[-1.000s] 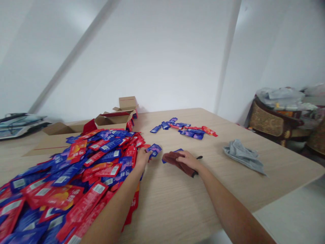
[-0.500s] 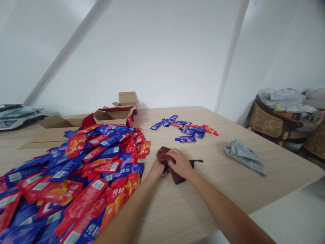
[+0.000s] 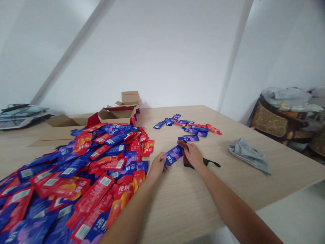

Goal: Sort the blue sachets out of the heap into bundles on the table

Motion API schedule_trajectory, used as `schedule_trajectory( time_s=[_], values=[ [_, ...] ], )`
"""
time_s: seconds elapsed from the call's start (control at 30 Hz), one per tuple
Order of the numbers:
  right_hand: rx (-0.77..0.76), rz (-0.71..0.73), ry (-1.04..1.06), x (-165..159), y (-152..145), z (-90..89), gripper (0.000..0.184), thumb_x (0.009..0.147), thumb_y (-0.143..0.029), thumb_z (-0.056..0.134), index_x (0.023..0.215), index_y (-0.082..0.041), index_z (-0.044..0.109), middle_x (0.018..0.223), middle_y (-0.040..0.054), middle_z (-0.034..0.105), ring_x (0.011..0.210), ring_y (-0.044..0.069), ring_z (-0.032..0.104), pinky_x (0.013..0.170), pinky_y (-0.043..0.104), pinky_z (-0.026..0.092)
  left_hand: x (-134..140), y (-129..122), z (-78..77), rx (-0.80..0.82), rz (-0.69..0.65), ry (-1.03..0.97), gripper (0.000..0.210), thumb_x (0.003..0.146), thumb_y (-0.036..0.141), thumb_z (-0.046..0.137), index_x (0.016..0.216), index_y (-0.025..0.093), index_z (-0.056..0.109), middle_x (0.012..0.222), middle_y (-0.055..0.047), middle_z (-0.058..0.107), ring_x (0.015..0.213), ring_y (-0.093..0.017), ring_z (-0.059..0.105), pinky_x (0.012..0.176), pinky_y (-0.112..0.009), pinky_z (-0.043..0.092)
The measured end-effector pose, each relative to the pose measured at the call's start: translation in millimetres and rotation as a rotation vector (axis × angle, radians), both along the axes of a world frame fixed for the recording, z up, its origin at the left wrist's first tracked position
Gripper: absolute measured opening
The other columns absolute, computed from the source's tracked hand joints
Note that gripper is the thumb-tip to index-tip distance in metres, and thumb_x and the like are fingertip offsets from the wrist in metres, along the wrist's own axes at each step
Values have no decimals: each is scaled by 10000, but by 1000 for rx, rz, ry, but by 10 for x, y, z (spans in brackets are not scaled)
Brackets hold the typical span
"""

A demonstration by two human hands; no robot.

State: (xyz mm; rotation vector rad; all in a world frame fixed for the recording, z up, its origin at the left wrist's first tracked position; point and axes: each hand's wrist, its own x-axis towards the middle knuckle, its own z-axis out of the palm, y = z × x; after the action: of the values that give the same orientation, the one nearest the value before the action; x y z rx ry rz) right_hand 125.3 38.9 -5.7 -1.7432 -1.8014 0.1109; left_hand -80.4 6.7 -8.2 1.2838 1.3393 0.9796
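My left hand (image 3: 157, 166) pinches the near end of a blue sachet (image 3: 174, 155) with white lettering. The sachet's other end meets a brown pouch (image 3: 186, 160) with a dark strap, and whether it is inside or against the pouch I cannot tell. Fingers of my right hand (image 3: 194, 156) are closed over the pouch, partly hiding it. Left of my hands lies a large heap of red and blue sachets (image 3: 96, 162). Behind them, a loose group of sachets (image 3: 195, 128) is spread on the table (image 3: 193, 196).
Open cardboard boxes (image 3: 118, 114) stand behind the heap. A crumpled grey cloth or bag (image 3: 247, 154) lies on the right. Flat packages (image 3: 22, 117) rest at far left. Beyond the table's right edge is a patterned chair (image 3: 269, 117) with plastic bags on it.
The blue sachet now shows between my hands. My left hand has come off the pouch, and my right hand has moved slightly right with it. The view has shifted slightly.
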Motion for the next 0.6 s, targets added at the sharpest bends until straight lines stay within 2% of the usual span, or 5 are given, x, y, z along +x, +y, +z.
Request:
schedule_trajectory(
  time_s=[0.13, 0.23, 0.4, 0.5, 0.6],
  values=[
    [96, -87, 313, 174, 48, -20, 372, 859, -320, 354, 1137, -185, 560, 1077, 85, 584, 1006, 223, 535, 860, 334, 401, -20, 67, -35, 150, 11, 192, 414, 705, 57, 363, 967, 167, 664, 833, -26, 694, 706, -130, 633, 626, -219, 494],
    [163, -90, 424, 234, 73, -5, 386, 833, -339, 368, 1120, -175, 567, 1080, 91, 592, 1016, 237, 529, 882, 360, 401, -38, 122, -64, 115, 26, 182, 423, 679, 40, 345, 910, 133, 687, 955, -55, 704, 858, -152, 642, 728, -240, 503],
    [160, 11, 447, 138, 26, 46, 373, 824, -334, 397, 1111, -182, 581, 1078, 84, 601, 998, 225, 538, 890, 355, 404, -12, 102, -35, 64, 39, 285, 334, 758, 130, 439, 1013, 80, 649, 1010, -119, 687, 935, -180, 633, 833, -259, 470],
    [162, 85, 418, 18, -64, 114, 350, 834, -322, 408, 1112, -193, 579, 1090, 74, 590, 1008, 215, 534, 900, 347, 404, 41, -14, 49, 139, -25, 490, 450, 673, 144, 602, 1121, 104, 592, 1064, -113, 660, 975, -202, 609, 851, -268, 448],
    [171, 238, 340, -159, -225, 210, 306, 843, -285, 420, 1093, -211, 580, 1067, 55, 578, 1001, 195, 535, 906, 327, 406, 76, -105, 130, 193, -58, 644, 350, 635, 94, 598, 982, 123, 632, 1003, -102, 667, 956, -215, 601, 827, -274, 443]
  ],
)
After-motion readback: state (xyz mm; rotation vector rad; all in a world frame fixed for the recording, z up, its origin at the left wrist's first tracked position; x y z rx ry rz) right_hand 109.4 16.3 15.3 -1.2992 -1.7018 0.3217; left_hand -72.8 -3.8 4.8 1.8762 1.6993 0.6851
